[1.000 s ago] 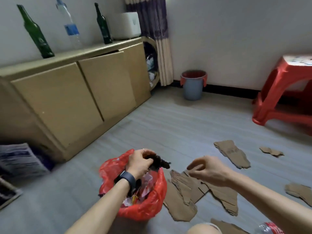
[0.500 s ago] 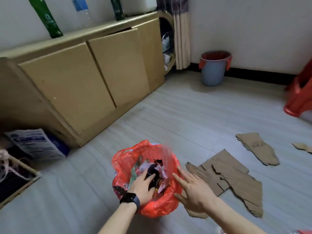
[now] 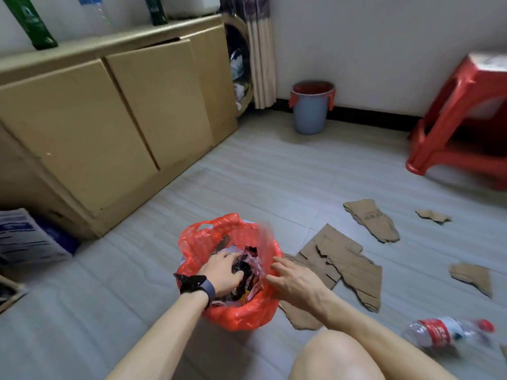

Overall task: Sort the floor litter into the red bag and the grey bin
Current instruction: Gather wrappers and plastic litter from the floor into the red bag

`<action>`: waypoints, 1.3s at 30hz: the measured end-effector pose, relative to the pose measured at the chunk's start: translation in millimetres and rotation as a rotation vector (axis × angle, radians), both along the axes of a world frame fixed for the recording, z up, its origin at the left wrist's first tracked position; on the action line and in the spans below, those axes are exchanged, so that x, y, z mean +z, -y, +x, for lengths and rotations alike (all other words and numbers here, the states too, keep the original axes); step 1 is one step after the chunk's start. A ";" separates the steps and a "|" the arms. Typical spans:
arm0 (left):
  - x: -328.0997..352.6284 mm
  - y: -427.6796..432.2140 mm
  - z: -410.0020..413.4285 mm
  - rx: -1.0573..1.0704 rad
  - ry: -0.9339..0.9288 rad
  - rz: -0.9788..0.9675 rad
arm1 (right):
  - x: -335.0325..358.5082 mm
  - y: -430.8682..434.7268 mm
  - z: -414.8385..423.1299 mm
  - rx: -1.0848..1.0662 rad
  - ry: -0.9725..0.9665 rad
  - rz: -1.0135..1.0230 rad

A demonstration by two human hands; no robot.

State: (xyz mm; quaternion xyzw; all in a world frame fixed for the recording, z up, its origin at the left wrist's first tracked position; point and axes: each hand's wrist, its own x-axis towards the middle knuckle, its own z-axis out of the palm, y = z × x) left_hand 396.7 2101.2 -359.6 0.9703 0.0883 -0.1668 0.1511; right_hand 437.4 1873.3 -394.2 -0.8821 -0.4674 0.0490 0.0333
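The red bag (image 3: 233, 315) stands open on the grey floor (image 3: 247, 174) in front of the person, its mouth full of crumpled wrappers (image 3: 248, 272), dark and pale. No print on them can be read.

The left hand (image 3: 223, 271) is inside the bag, palm down on the wrappers. Its fingers bend into the dark litter, but whether they grip any of it cannot be told. A ring (image 3: 232, 254) sits on one finger and a dark watch (image 3: 197, 285) on the wrist. The right hand (image 3: 295, 282) hovers at the bag's right rim with fingers spread and loose, holding nothing. Whether it touches the plastic cannot be told.

Just right of the bag lie overlapping torn cardboard sheets (image 3: 351, 267). Farther right and beyond them is a cardboard strip (image 3: 370, 219) with faint dark printing too small to read. Two smaller scraps (image 3: 432, 216) (image 3: 472, 278) lie farther right again.

Right of the bag and nearer the person, a clear plastic bottle (image 3: 444, 334) lies on its side. Its red label carries white marks blurred past reading. A bare knee (image 3: 337, 355) shows below the bag.

Far beyond the bag, against the wall, stands the grey bin (image 3: 310, 116) with a red liner folded over its rim. A red plastic stool (image 3: 461, 116) is well to the bag's far right.

Left of the bag is a blue-and-white printed pack (image 3: 24, 239) whose lines of text are illegible. Behind it runs a tan cabinet (image 3: 109, 119) bearing a green bottle (image 3: 33, 26) with a pale emblem I cannot make out.
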 end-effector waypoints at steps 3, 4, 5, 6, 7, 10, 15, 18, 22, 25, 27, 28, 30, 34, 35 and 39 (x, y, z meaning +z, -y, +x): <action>9.0 29.4 -6.2 -0.058 0.026 -0.023 | 1.8 27.5 -13.5 0.021 0.024 -0.057; 11.4 40.5 -7.9 -0.075 0.026 -0.022 | 3.5 37.5 -16.1 0.005 0.044 -0.059; 14.4 51.5 -9.3 -0.092 0.026 -0.023 | 5.5 46.8 -17.8 -0.021 0.058 -0.066; 17.8 64.2 -10.1 -0.118 0.027 -0.025 | 9.2 57.7 -20.5 -0.064 0.070 -0.058; 21.2 75.0 -10.7 -0.141 0.033 -0.029 | 13.7 67.2 -22.7 -0.113 0.071 -0.040; 36.5 109.9 -5.1 -0.228 0.097 -0.024 | 36.6 99.3 -29.9 -0.243 0.021 0.023; 76.8 189.3 14.7 -0.441 0.220 -0.085 | 102.1 185.3 -57.7 -0.554 0.050 0.094; 99.8 245.2 26.3 -0.574 0.279 -0.151 | 142.3 247.0 -90.8 -0.765 0.074 0.145; 135.2 342.5 23.0 -0.826 0.358 -0.188 | 185.5 339.6 -161.6 -1.068 0.141 0.170; 159.4 404.3 5.7 -0.975 0.386 -0.223 | 208.2 393.3 -215.1 -1.290 0.148 0.156; 170.3 436.0 -7.6 -1.055 0.370 -0.264 | 219.6 419.3 -244.5 -1.394 0.145 0.155; 175.6 456.8 -15.0 -1.107 0.374 -0.281 | 225.7 435.3 -260.8 -1.456 0.150 0.148; 181.4 480.3 -25.9 -1.168 0.389 -0.283 | 228.7 455.0 -281.3 -1.539 0.158 0.162; 177.9 535.4 -31.6 -1.246 0.388 -0.286 | 219.1 497.0 -311.7 -1.713 0.184 0.259; 174.7 537.0 -32.3 -1.245 0.382 -0.283 | 212.7 499.9 -316.1 -1.738 0.186 0.290; 137.9 591.1 -30.7 -1.312 0.327 -0.237 | 162.5 544.3 -330.1 -1.865 0.110 0.407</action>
